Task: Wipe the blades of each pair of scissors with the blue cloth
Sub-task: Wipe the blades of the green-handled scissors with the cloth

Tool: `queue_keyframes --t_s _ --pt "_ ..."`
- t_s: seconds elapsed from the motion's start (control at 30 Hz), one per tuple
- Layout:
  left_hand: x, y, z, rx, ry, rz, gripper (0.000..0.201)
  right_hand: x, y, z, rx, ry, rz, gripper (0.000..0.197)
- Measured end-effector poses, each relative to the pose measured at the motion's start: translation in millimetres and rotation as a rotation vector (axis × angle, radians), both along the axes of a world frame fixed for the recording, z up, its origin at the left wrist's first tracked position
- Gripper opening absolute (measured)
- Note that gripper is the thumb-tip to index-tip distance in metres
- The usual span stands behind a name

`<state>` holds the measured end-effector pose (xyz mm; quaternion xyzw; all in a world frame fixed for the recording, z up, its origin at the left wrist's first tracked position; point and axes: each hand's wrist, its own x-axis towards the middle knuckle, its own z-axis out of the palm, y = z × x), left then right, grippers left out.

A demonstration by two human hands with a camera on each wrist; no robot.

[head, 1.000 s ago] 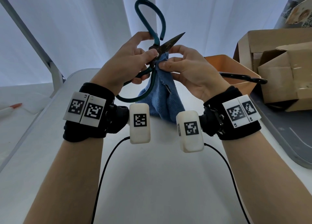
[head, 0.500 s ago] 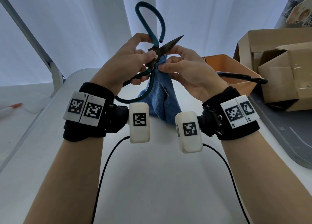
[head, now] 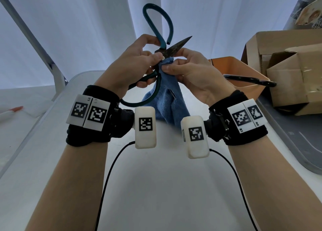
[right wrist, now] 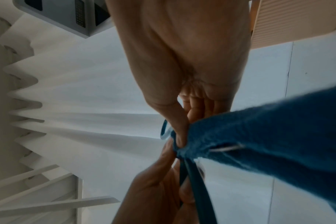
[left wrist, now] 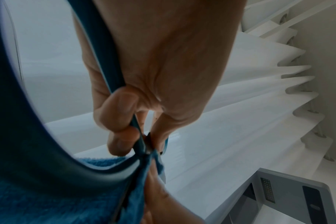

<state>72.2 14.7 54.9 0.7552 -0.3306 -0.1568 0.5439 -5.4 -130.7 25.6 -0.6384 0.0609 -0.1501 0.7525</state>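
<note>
A white bench [head: 156, 187] carries the scene, with pleated white curtains [head: 87, 30] hanging behind its far edge. Off its right edge stand cardboard boxes [head: 287, 70] on a grey tray [head: 287, 143]. At the bench's far right corner sits an orange bin [head: 231, 70], and a black-handled pair of scissors [head: 250, 80] lies across its rim, handle jutting toward the boxes. Off the left edge, on a lower white surface, lies a pen [head: 12, 111] with an orange tip.

Both hands are raised above the middle of the bench. The cloth [head: 167, 105] hangs from the right hand [head: 195, 74], its lower end drooping toward the bench between the two wrist cameras. The right thumb and fingers pinch the top of the cloth round one blade, right by the pivot. The teal scissors [head: 163, 44] are held upright and spread apart: one handle loop stands above the hands, the other curves down below the left hand [head: 132, 68]. The bare dark blade [head: 176, 45] points up and to the right, just above the right fingers. The left hand grips the scissors at the pivot and the lower handle, fingers curled round the teal loop, thumb pressed near the rivet and touching the cloth.
</note>
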Motion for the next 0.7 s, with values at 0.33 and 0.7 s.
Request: queue_keyframes --t_s 0.33,0.7 --pt "0.5 1.9 0.9 -0.002 -0.005 0.008 0.026 2.3 6.5 -2.7 0.01 -0.007 0.024 0.044" --pt "1.8 1.9 0.6 -0.027 -0.019 0.027 0.027 0.5 3.9 -0.2 -0.021 -0.001 0.036 0.04"
